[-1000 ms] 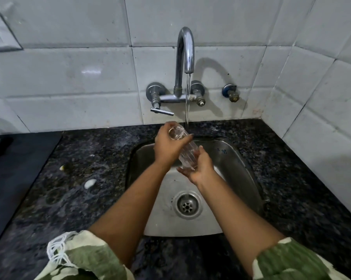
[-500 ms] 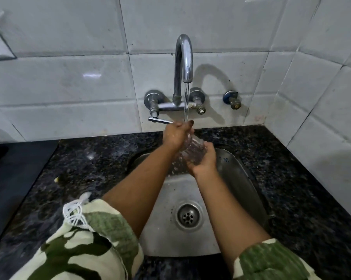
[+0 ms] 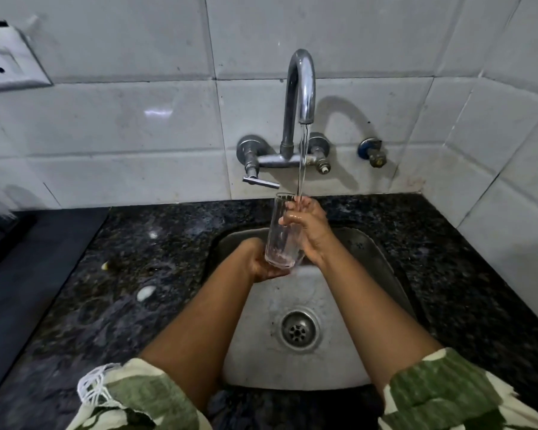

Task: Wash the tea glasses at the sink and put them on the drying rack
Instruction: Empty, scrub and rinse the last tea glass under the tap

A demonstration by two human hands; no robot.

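A clear ribbed tea glass [image 3: 282, 234] stands upright over the steel sink [image 3: 366, 262], its mouth under the water stream from the chrome tap [image 3: 301, 88]. My left hand [image 3: 261, 262] cups the glass's base from below and the left. My right hand [image 3: 308, 228] grips its upper right side, fingers curled at the rim where the water lands. No drying rack is in view.
Dark speckled granite counter [image 3: 131, 259] surrounds the sink, with a small white scrap [image 3: 145, 293] on it. The drain [image 3: 298, 330] lies in the basin floor. A tap lever [image 3: 261, 182] juts out left of the glass. A wall socket [image 3: 10, 66] sits upper left; white tiled walls meet at the right.
The glass went from tilted between my hands to upright under the stream. My left hand dropped from the rim to the base; my right hand rose to the upper side.
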